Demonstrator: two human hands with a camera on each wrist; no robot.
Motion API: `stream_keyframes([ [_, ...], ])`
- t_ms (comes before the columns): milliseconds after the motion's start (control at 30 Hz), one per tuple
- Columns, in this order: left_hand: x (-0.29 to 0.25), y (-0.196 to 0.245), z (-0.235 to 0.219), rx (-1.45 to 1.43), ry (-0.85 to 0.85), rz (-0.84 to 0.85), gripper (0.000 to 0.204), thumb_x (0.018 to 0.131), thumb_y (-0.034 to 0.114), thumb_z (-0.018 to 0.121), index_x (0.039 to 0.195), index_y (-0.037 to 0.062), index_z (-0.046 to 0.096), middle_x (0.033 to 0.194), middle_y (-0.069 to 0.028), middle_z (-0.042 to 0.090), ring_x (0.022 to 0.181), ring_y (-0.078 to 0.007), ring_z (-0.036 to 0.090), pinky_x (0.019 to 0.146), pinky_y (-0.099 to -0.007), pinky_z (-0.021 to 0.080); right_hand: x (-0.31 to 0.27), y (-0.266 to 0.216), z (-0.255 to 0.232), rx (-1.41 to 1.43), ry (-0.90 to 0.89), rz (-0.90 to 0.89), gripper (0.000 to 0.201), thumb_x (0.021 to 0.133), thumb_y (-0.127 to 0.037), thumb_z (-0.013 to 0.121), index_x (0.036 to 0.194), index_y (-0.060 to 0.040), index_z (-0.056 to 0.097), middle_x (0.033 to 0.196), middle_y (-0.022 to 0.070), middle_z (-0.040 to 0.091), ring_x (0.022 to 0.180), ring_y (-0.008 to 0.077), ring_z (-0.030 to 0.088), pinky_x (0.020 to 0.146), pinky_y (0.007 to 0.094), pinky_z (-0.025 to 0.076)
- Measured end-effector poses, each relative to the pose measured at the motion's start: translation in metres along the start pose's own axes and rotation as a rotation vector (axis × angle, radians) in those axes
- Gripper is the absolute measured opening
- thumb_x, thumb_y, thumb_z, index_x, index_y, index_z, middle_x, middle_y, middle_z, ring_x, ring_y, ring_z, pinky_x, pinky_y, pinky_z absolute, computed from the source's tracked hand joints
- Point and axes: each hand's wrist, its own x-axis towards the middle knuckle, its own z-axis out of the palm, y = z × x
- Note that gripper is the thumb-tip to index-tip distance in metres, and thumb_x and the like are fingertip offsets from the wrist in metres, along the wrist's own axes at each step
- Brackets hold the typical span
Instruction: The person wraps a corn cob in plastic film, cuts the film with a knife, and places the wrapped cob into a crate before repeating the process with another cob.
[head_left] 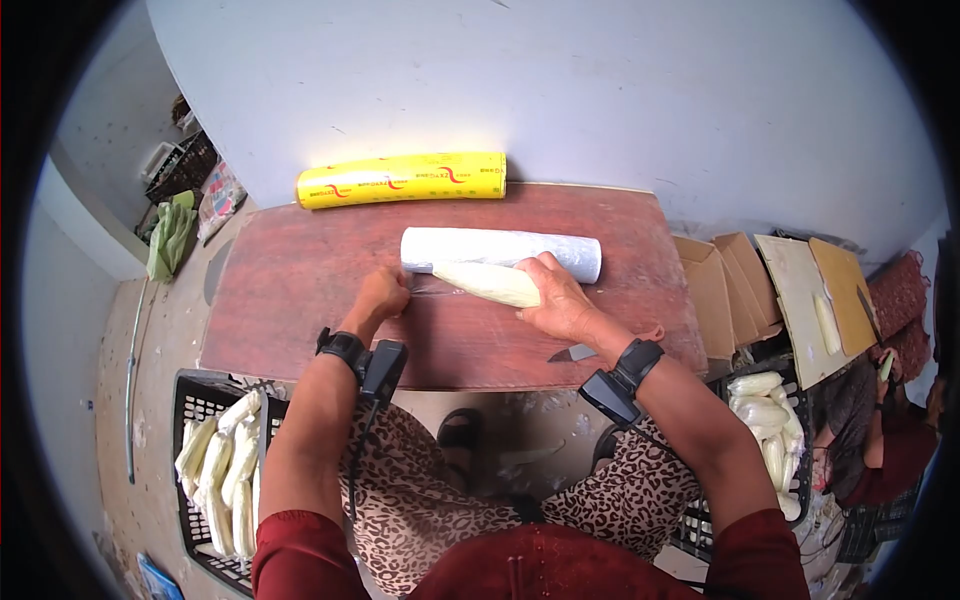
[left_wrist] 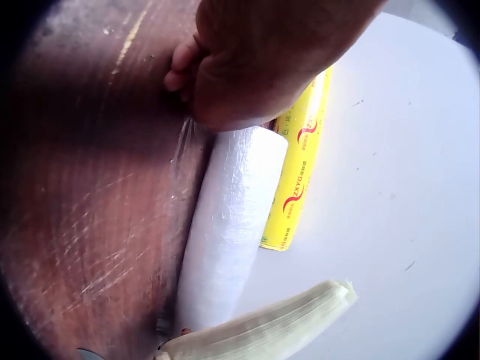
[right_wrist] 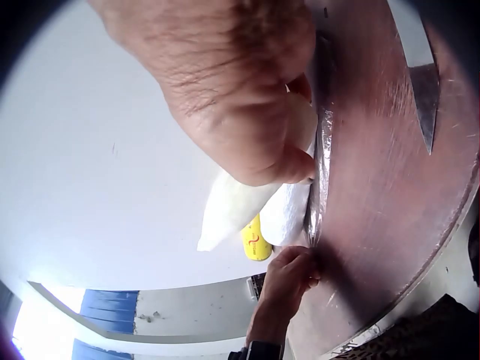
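My right hand grips an ear of corn in pale husk by its right end. The corn's tapered end points left, overlapping the front of a white roll of cling film on the table. At the roll's left end, my left hand has its fingers curled close to the tabletop. Its fingers pinch the edge of the clear film, which stretches along the roll's near side in the right wrist view. A knife lies near the right forearm, its handle partly hidden.
Behind the white roll, a yellow printed roll lies along the wall on the reddish wooden table. Black crates of wrapped corn stand on the floor at left and right. Cardboard leans beyond the table's right edge. Another person is at far right.
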Motion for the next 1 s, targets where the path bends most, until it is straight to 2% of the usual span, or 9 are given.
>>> stream_keyframes([
  [133, -0.001, 0.001, -0.001, -0.021, -0.013, -0.004, 0.012, 0.073, 0.005, 0.053, 0.070, 0.0062, 0.064, 0.067, -0.0177, 0.066, 0.067, -0.0299, 0.067, 0.064, -0.0383, 0.053, 0.004, -0.005, 0.010, -0.091, 0.066, -0.032, 0.053, 0.068, -0.008, 0.074, 0.114, -0.0030, 0.049, 0.114, 0.0177, 0.045, 0.109, 0.0371, 0.049, 0.094, 0.0436, 0.043],
  [233, -0.002, 0.001, -0.001, -0.031, -0.008, 0.003, 0.012, 0.073, 0.005, 0.053, 0.069, 0.0057, 0.064, 0.067, -0.0180, 0.066, 0.067, -0.0301, 0.067, 0.064, -0.0384, 0.053, 0.006, -0.020, 0.013, 0.048, 0.201, 0.032, 0.051, 0.071, -0.012, 0.076, 0.114, -0.0046, 0.050, 0.112, 0.0139, 0.050, 0.105, 0.0313, 0.052, 0.094, 0.0420, 0.042],
  [333, -0.002, 0.001, 0.000, -0.056, -0.016, 0.003, 0.011, 0.072, 0.004, 0.053, 0.068, 0.0053, 0.064, 0.067, -0.0182, 0.066, 0.067, -0.0305, 0.067, 0.064, -0.0385, 0.052, 0.009, -0.028, 0.010, 0.988, 0.177, 0.131, 0.046, 0.077, -0.021, 0.077, 0.114, -0.0110, 0.052, 0.109, 0.0047, 0.056, 0.101, 0.0204, 0.053, 0.086, 0.0385, 0.042],
  [467, 0.001, -0.004, 0.003, -0.044, 0.006, 0.043, 0.010, 0.071, 0.005, 0.054, 0.068, 0.0049, 0.064, 0.067, -0.0184, 0.066, 0.067, -0.0315, 0.067, 0.065, -0.0386, 0.052, -0.013, -0.045, 0.011, 1.442, 0.153, 0.413, 0.041, 0.082, -0.035, 0.074, 0.113, -0.0184, 0.054, 0.105, -0.0048, 0.059, 0.090, 0.0094, 0.054, 0.071, 0.0278, 0.039],
  [600, 0.002, -0.003, 0.003, -0.047, 0.004, 0.046, 0.009, 0.071, 0.005, 0.055, 0.069, 0.0049, 0.064, 0.068, -0.0187, 0.066, 0.068, -0.0321, 0.067, 0.065, -0.0383, 0.052, -0.035, -0.038, 0.030, 1.587, 0.011, 0.541, 0.036, 0.086, -0.038, 0.069, 0.110, -0.0142, 0.056, 0.098, 0.0007, 0.062, 0.090, 0.0135, 0.056, 0.073, 0.0299, 0.042],
  [733, 0.003, -0.002, 0.002, -0.019, -0.027, 0.015, 0.011, 0.072, 0.005, 0.054, 0.072, 0.0047, 0.065, 0.070, -0.0189, 0.066, 0.069, -0.0314, 0.068, 0.065, -0.0379, 0.053, -0.053, -0.032, 0.039, 1.543, -0.045, 0.603, 0.037, 0.092, -0.032, 0.063, 0.115, -0.0047, 0.052, 0.108, 0.0108, 0.060, 0.096, 0.0226, 0.060, 0.081, 0.0336, 0.050],
  [833, 0.005, -0.002, 0.002, -0.021, -0.033, -0.012, 0.011, 0.073, 0.005, 0.053, 0.074, 0.0040, 0.065, 0.070, -0.0185, 0.067, 0.069, -0.0304, 0.068, 0.065, -0.0376, 0.053, -0.060, -0.031, 0.044, 1.509, -0.061, 0.641, 0.036, 0.092, -0.029, 0.063, 0.115, -0.0034, 0.051, 0.109, 0.0109, 0.059, 0.099, 0.0232, 0.060, 0.084, 0.0347, 0.050],
  [867, 0.006, -0.002, 0.003, -0.026, -0.037, -0.020, 0.011, 0.073, 0.005, 0.053, 0.074, 0.0037, 0.065, 0.070, -0.0184, 0.067, 0.069, -0.0300, 0.068, 0.065, -0.0376, 0.053, -0.063, -0.032, 0.048, 1.509, -0.040, 0.628, 0.036, 0.090, -0.032, 0.065, 0.111, -0.0045, 0.056, 0.102, 0.0085, 0.063, 0.093, 0.0198, 0.060, 0.082, 0.0349, 0.047],
  [1000, 0.006, -0.003, 0.003, -0.041, -0.034, -0.030, 0.012, 0.073, 0.005, 0.053, 0.075, 0.0033, 0.065, 0.069, -0.0184, 0.067, 0.068, -0.0292, 0.068, 0.065, -0.0372, 0.053, -0.067, -0.033, 0.051, 1.529, -0.069, 0.574, 0.037, 0.090, -0.030, 0.066, 0.113, -0.0049, 0.054, 0.106, 0.0081, 0.062, 0.097, 0.0194, 0.058, 0.084, 0.0353, 0.046],
])
